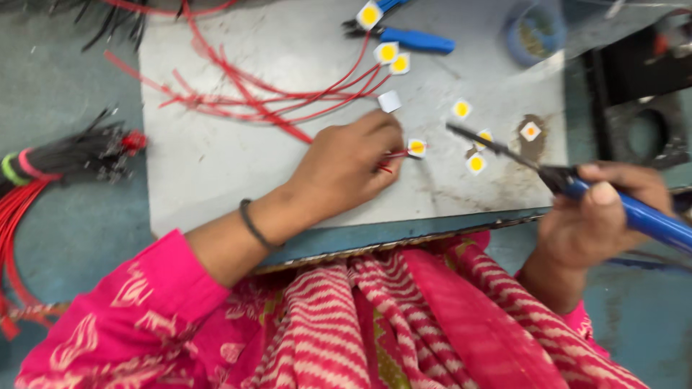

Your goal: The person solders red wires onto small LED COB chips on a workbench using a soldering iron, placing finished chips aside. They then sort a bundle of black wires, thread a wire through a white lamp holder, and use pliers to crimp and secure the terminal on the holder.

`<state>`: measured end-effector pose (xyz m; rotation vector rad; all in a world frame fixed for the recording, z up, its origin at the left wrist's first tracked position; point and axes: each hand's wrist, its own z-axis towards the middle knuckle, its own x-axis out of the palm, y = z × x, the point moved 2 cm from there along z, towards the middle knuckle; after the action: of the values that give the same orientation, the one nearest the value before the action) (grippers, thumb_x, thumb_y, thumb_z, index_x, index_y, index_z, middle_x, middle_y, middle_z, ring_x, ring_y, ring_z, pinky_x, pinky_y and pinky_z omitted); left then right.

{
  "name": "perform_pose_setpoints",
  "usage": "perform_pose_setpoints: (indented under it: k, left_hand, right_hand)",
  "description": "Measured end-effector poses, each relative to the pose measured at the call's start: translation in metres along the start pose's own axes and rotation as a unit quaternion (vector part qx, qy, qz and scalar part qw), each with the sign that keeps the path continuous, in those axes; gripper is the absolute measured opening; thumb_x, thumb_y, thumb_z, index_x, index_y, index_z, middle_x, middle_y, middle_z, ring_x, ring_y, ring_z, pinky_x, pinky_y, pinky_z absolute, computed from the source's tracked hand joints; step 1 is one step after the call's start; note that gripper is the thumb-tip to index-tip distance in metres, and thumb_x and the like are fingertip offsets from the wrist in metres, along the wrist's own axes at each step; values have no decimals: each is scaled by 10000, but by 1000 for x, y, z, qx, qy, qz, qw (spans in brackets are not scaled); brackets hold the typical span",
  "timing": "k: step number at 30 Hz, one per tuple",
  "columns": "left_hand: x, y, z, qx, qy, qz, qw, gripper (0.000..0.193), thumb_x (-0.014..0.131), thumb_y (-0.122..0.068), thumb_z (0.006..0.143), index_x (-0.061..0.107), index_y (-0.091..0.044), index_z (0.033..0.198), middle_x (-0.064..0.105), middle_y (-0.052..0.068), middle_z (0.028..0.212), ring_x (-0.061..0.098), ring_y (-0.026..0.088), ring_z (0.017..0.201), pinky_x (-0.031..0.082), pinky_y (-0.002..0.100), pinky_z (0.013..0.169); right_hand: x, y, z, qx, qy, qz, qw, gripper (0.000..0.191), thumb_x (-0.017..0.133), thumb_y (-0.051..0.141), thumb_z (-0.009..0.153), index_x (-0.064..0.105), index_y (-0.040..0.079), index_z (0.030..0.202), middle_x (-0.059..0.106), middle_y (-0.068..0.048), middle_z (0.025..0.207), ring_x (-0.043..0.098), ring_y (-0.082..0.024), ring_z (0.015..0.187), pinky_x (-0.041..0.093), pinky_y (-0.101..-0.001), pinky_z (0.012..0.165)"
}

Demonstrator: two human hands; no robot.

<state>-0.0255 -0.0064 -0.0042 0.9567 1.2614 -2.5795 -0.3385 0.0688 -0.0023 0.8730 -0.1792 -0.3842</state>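
Left hand (346, 169) rests on the grey work board (209, 166) near its front edge, fingers pinched on a red wire (389, 155) that runs to a small white square chip with a yellow centre (417, 147). That chip lies flat on the board, just right of the fingertips, about mid-width.

Right hand (605, 216) is clenched around the blue handle of a soldering iron (634, 212), off the board's front right corner. The iron's dark tip (461, 132) points left, over the board and close to the pinched chip; can't tell if it touches anything.

More yellow-centred chips (476, 163) are scattered right of centre, with one orange-centred chip (530, 131) beside a brown scorch mark near the right edge. One plain white square (389, 101) sits just behind the left hand. Loose red wires (252, 101) fan across the back left of the board, leading to two chips (393, 57) near the back edge. Blue-handled pliers (404, 36) at the back edge, with a chip on top of them.

Bundle of black and red wires (79, 155) lies on the counter (79, 230), left of the board. Blue round container (533, 32) at back right, blurred.
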Motion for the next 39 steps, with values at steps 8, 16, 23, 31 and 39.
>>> perform_pose_setpoints:
  k: [8, 16, 23, 31, 39]
  left_hand:
    - [-7, 5, 5, -84, -18, -140, 986, 151, 725, -76, 956, 728, 11, 1080, 707, 115, 1220, 719, 232, 855, 567, 321, 703]
    - [-17, 2, 6, 31, -102, -127, 986, 96, 712, -20, 958, 719, 37, 1034, 666, 162, 1246, 686, 328, 1108, 572, 387, 913]
    - [-11, 6, 6, -31, 5, -146, 989, 99, 741, -72, 950, 740, 6, 1011, 723, 132, 924, 689, 244, 767, 530, 342, 661]
    - [-9, 2, 5, -37, 49, -176, 983, 141, 695, -113, 913, 705, -22, 1019, 729, 121, 865, 729, 246, 736, 569, 350, 655]
    - [-6, -4, 5, -29, 59, -86, 994, 130, 709, -175, 853, 748, -77, 928, 742, 78, 848, 708, 253, 672, 549, 393, 611]
  right_hand:
    - [49, 17, 7, 99, 147, -104, 979, 265, 560, 118, 1128, 471, -21, 1336, 647, -227, 1266, 705, -280, 1154, 615, -388, 1011]
    - [74, 6, -17, 163, 251, -34, 954, 357, 515, -131, 1070, 363, 40, 1344, 547, -285, 1499, 675, -326, 1318, 542, -379, 1134]
    - [78, 10, -17, 82, 271, -83, 955, 575, 646, -183, 998, 318, 107, 1371, 494, -263, 1499, 688, -296, 1232, 544, -345, 1075]
    - [91, 9, -14, 74, 311, -93, 943, 530, 665, -153, 1002, 317, 86, 1323, 485, -271, 1524, 698, -252, 1213, 554, -324, 1058]
    - [102, 14, -13, 40, 313, -145, 938, 560, 748, -102, 973, 352, 78, 1326, 605, -262, 1417, 705, -203, 1096, 557, -289, 980]
